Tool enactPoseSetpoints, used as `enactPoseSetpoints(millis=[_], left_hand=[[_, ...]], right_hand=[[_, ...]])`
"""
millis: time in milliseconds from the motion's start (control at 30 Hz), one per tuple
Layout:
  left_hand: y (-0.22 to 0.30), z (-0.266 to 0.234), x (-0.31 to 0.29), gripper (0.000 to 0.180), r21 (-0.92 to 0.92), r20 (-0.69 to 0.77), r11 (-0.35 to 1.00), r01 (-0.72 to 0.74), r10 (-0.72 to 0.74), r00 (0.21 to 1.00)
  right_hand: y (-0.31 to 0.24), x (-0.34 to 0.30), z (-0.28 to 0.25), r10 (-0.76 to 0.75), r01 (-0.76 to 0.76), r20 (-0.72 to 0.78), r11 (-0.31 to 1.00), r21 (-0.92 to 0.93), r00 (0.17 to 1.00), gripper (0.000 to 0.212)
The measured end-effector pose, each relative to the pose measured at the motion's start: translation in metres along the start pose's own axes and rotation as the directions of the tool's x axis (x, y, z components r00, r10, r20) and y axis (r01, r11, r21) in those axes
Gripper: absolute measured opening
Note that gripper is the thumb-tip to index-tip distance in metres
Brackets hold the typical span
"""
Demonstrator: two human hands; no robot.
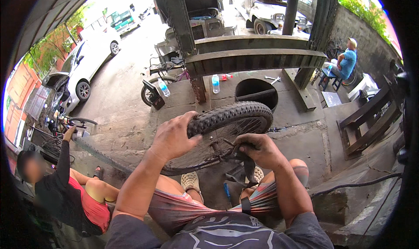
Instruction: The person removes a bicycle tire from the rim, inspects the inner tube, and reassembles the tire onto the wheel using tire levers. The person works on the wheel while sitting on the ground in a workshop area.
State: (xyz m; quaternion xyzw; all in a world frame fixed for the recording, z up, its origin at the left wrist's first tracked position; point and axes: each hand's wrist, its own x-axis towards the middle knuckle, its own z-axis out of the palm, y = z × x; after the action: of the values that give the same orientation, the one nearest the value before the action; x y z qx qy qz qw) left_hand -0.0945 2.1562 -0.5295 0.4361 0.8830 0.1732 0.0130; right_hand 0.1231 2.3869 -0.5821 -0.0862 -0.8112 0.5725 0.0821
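Observation:
A bicycle wheel [214, 147] with spokes stands tilted between my legs, a black knobbly tyre [235, 116] around its upper side. My left hand [172, 137] grips the tyre at its left part, thumb laid along the near side. At the wheel's right, my right hand [257, 147] is closed on a limp black rubber inner tube [248, 168], which hangs down past the rim toward my right shoe. My fingers hide part of the tube. A screwdriver with a blue handle [227, 190] lies on the ground between my shoes.
Beyond the wheel stand a round black tub [256, 92], wrenches [273, 79], water bottles [215, 84] and a steel frame [257, 61]. A person in black and red [74, 192] sits close at my left, beside a long toothed dark strip [102, 155]. Another person [348, 63] sits far right.

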Motion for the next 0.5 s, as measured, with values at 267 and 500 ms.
enactPoseSetpoints(millis=[267, 500], left_hand=[[-0.015, 0.009, -0.002, 0.048, -0.473, 0.097, 0.881, -0.006, 0.059, 0.994], [-0.005, 0.005, -0.013, 0.045, -0.469, 0.138, 0.883, -0.015, 0.090, 0.986]], right_hand=[[0.001, -0.005, 0.014, -0.007, 0.004, -0.122, 1.000, -0.023, 0.992, 0.024], [-0.032, -0.012, 0.040, 0.039, -0.037, -0.057, 0.998, 0.050, 0.998, 0.025]])
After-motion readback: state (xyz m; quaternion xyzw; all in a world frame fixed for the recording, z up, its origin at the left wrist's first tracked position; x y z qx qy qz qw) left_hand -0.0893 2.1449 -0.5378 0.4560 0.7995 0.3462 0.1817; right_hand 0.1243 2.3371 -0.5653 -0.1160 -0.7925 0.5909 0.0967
